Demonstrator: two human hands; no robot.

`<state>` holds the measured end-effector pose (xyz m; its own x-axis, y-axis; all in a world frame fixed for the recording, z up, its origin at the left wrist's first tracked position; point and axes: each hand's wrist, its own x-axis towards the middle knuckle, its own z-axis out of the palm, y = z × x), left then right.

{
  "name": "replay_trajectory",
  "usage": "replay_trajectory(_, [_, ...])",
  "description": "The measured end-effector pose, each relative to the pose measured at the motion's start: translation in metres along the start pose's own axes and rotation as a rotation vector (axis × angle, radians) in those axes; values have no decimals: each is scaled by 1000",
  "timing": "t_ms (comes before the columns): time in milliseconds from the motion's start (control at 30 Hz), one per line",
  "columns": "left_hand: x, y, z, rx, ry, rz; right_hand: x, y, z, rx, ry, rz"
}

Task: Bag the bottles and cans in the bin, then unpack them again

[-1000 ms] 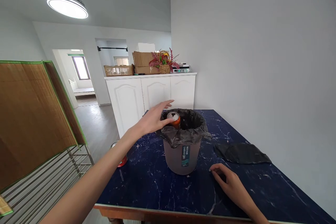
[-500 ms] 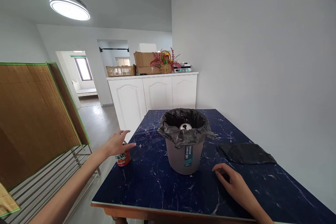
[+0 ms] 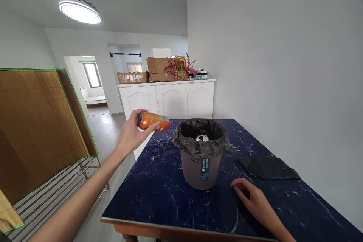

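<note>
My left hand (image 3: 132, 132) is wrapped round an orange-red drink can (image 3: 154, 121), held on its side in the air left of the bin. The can's opening end faces my palm, and its other end is smeared by motion. A greyish garbage bin (image 3: 193, 172) with a label stands upright on the table, lined with a black plastic bag (image 3: 188, 145) folded over the rim. Inside the bin, the top of another can (image 3: 202, 138) shows. My right hand (image 3: 252, 200) rests on the table at the bin's right, fingers loosely bent, a gap between thumb and fingers, holding nothing.
A folded black plastic bag (image 3: 268, 167) lies on the dark blue marbled table (image 3: 153, 200) at the right, near the wall. Behind the table, a white cabinet (image 3: 172, 102) carries cardboard boxes and a flower basket (image 3: 180, 75). A metal rack (image 3: 56, 196) stands at the left.
My left hand has closed on the can, lifted it off the table's left side, and tipped it sideways toward the bin. My right hand stays in place.
</note>
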<state>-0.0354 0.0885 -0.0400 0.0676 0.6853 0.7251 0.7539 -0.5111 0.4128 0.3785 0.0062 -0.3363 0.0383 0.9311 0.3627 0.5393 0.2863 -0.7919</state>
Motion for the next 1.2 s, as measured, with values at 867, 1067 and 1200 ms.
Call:
replay_trajectory(867, [30, 38, 73, -180, -406, -37, 3, -8, -1, 20, -23, 15])
replay_trajectory(1067, [5, -23, 73, -355, -540, -438, 16, -15, -11, 121, -112, 43])
replay_trajectory(1200, [-24, -43, 88, -576, -734, -660, 42, -44, -29, 355, -204, 144])
